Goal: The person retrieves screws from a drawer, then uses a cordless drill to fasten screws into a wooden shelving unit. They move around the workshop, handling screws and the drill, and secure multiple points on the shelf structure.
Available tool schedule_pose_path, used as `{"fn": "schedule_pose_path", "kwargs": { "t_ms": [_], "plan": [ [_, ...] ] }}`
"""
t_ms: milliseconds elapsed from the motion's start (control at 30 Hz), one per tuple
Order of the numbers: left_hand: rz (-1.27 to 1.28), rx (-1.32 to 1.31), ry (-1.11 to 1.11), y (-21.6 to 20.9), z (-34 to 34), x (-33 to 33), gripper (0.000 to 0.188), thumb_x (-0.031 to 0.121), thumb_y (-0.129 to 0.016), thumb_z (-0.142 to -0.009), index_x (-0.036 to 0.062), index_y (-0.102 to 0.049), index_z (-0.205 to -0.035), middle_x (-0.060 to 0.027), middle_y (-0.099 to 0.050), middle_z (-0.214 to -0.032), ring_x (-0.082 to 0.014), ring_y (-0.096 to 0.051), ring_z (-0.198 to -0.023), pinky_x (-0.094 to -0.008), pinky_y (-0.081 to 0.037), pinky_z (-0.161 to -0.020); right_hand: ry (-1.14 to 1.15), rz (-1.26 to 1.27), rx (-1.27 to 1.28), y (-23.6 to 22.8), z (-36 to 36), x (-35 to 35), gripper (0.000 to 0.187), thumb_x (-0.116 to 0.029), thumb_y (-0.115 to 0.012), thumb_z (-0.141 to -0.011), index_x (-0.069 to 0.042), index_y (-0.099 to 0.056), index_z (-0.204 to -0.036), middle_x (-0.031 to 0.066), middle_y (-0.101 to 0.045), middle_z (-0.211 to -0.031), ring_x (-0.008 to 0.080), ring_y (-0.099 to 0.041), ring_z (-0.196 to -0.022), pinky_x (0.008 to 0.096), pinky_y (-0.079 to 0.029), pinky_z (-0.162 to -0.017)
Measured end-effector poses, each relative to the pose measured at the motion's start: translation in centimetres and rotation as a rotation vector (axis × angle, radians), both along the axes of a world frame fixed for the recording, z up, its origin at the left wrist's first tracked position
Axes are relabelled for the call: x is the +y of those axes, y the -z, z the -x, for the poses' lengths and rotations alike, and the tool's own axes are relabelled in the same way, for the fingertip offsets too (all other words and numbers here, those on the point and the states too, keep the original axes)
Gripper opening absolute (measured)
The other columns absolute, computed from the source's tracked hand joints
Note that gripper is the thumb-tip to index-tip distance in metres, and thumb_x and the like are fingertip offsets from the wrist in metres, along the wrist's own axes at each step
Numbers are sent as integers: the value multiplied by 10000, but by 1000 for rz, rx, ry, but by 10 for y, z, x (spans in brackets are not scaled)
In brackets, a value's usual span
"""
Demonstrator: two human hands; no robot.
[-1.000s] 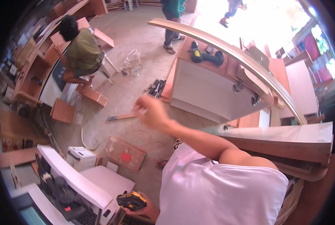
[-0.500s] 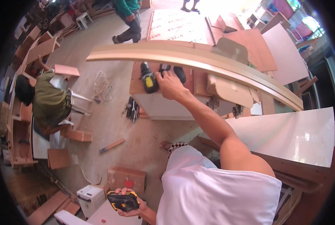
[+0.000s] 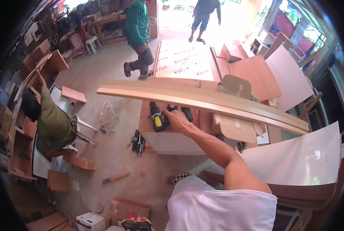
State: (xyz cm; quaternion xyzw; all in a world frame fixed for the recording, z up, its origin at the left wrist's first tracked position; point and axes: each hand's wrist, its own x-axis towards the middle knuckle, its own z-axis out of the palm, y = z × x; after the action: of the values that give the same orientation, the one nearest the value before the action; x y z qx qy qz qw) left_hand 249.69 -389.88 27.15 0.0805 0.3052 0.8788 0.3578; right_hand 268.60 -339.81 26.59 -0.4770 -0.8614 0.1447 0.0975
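My right hand (image 3: pixel 178 121) reaches out over a wooden-topped cabinet (image 3: pixel 145 125), its fingers curled on a black power tool (image 3: pixel 187 113) that it partly hides. Just left of that hand a black cordless drill (image 3: pixel 158 121) with a yellow label lies on the same top. At the lower edge my left hand (image 3: pixel 139 220) grips a black-and-yellow battery pack (image 3: pixel 136 226); only fingertips and the upper part of the pack show.
Long wooden strips (image 3: pixel 202 103) span above the cabinet, beside cardboard (image 3: pixel 237 129). A white sheet (image 3: pixel 295 154) curves at right. One person (image 3: pixel 56 119) bends over wooden cabinets at left; another in green (image 3: pixel 138 27) and a third (image 3: pixel 206 17) stand farther off. Black hardware (image 3: pixel 138 142) lies beside the cabinet.
The view has tilted up, so everything sits lower and my left hand is mostly cut off. The person at left has stretched an arm farther out. My right hand remains at the tools.
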Motion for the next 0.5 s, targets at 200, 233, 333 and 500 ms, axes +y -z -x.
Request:
{"fn": "schedule_pose_path", "kwargs": {
  "t_ms": [200, 233, 333, 500],
  "plan": [
    [262, 1158, -401, 50, 39, -27, 830, 208, -807, -869, -4, -321, -1508, -142, -716, -990, -327, -681, -818, -520, -565, -760, 5, 8, 53, -10, -2, -27, 742, -88, -816, -751, -60, -543, -1440, 221, -750, -1004, 424, -715, -986, 517, -552, -851],
    [275, 1275, -471, 56, 43, -30, 862, 175, -793, -879, -10, -269, -1538, -131, -725, -934, -326, -682, -769, -524, -557, -741, 2, 22, 67, -13, -1, -32, 744, -67, -803, -754, -58, -538, -1448, 221, -749, -1011, 424, -712, -998, 517, -550, -856],
    [210, 824, -389, 52, 42, -38, 952, 313, -761, -884, 34, -207, -1606, -192, -727, -981, -362, -712, -779, -591, -567, -767, 5, 69, 107, -25, 1, -49, 778, 20, -732, -700, -51, -544, -1452, 226, -746, -1013, 432, -701, -1024, 512, -547, -873],
    [-27, -18, 11, -7, 14, -37, 912, 494, -754, -856, 70, -344, -1553, -193, -559, -1264, -334, -602, -1069, -538, -521, -956, 27, 103, 152, -49, 2, -94, 775, 43, -680, -655, -58, -585, -1418, 238, -746, -1017, 438, -701, -1010, 515, -543, -863]
  ]
}}
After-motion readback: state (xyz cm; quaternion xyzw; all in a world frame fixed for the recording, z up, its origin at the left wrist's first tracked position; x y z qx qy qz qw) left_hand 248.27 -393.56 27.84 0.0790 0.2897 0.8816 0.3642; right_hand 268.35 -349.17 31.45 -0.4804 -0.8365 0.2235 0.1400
